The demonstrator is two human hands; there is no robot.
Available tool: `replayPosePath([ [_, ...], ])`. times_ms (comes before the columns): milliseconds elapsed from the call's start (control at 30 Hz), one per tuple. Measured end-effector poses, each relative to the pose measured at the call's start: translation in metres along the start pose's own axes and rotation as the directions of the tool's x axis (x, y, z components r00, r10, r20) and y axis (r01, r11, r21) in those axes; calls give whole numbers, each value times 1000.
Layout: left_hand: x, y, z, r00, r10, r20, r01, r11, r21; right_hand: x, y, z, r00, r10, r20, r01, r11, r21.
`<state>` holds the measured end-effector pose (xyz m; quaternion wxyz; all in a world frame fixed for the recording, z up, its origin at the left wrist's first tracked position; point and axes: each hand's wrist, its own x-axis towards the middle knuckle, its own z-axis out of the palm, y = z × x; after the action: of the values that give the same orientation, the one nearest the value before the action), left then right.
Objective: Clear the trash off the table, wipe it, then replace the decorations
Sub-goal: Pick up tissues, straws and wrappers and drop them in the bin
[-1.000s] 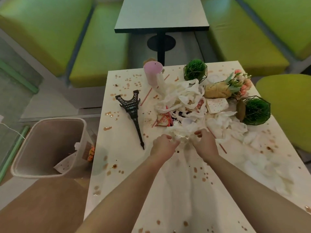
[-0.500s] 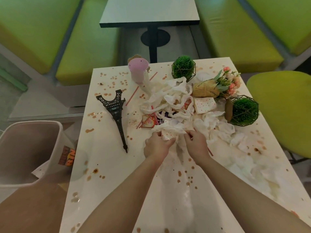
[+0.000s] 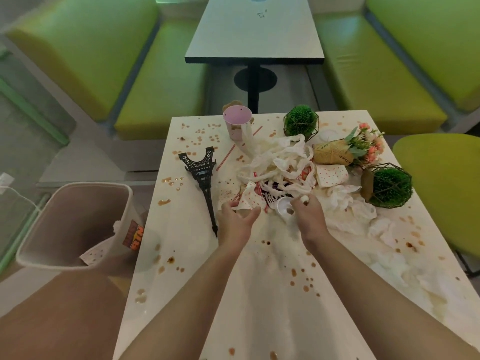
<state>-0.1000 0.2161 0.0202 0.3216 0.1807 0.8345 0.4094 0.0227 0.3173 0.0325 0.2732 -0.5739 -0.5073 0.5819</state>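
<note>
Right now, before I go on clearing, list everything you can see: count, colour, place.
Table: one, white, brown-stained, centre.
Trash pile: one heap, white napkins and bags, table middle.
Dotted napkins: at least two, white with red dots, in the heap.
Straw: one seen clearly, red, beside the tower.
Cup: one, pink, far edge.
Tower model: one, black, lying left of the heap.
Ball plants: two, green in wire frames, far and right.
Bouquet: one, pink flowers, lying right.
Bin: one, beige, floor left.
Second table: one, pale, behind.
Benches: green, both sides.
Left hand: on a dotted napkin.
Right hand: gripping white trash.
</note>
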Motion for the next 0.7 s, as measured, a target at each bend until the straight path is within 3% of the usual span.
replayPosePath([
  [200, -4, -7, -46, 999, 9, -39, -14, 994, -109, -24, -16, 34, 995, -103, -15, 104, 994, 27],
  [467, -11, -19, -109, 984, 93, -151, -120, 977, -174, -56, -34, 86, 970, -137, 202, 116, 987, 112],
  [600, -15, -29, -144, 955, 141, -260, -195, 961, -194, -80, -38, 115, 931, -93, 352, 56, 992, 113],
  [700, -19, -33, -176, 917, 163, -363, -241, 953, -182, -96, -43, 133, 915, -113, 386, 72, 990, 119],
])
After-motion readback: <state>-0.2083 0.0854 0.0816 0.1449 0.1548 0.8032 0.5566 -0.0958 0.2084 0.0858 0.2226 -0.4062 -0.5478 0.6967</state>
